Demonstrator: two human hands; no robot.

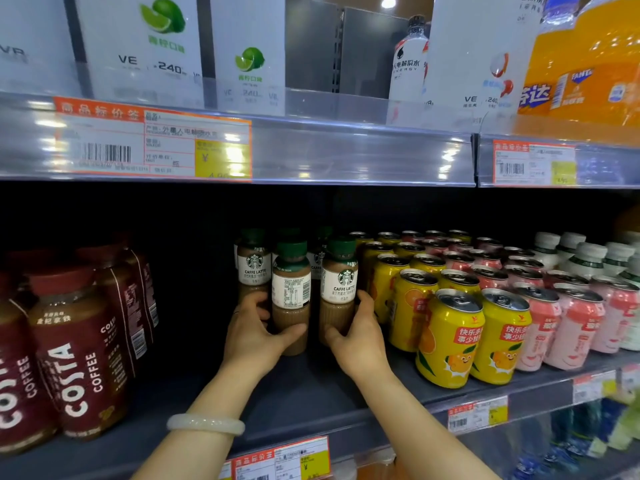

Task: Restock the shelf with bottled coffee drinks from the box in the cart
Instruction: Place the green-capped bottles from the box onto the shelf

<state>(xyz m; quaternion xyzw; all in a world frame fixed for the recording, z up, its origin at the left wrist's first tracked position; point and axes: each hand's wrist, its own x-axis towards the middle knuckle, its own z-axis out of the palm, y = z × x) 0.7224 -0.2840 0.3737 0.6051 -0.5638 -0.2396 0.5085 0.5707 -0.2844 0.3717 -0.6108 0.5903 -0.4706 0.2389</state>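
counts first. coffee bottles with green caps on the middle shelf (311,393): two at the front, both upright, and at least three more behind them, partly hidden in the dark; the exact number at the back cannot be told.

your left hand (254,332) curls round the lower part of the left front bottle (291,292), thumb across its front, fingers behind it; that bottle's barcode label faces you. your right hand (356,336) wraps the base of the right front bottle (338,282), thumb in front, fingers on its right side; its caffe latte label faces you. both bottles stand on the shelf, near each other with a dark gap between. a pale bangle (206,423) sits on your left forearm.

to the left, well apart from the green-capped group: costa coffee bottles (79,358) with red caps, about five visible, some cut off by the frame edge.

to the right, just beside your right hand: yellow cans (450,337) in rows running back, then pink cans (571,323), then white bottles (585,258) with pale caps. the nearest yellow cans stand close against your right knuckles.

upper shelf: white cartons with lime pictures (138,46), one white energy bottle (408,60), an orange soda pack (585,57). price tags (152,140) sit in the clear strips on the shelf edges.
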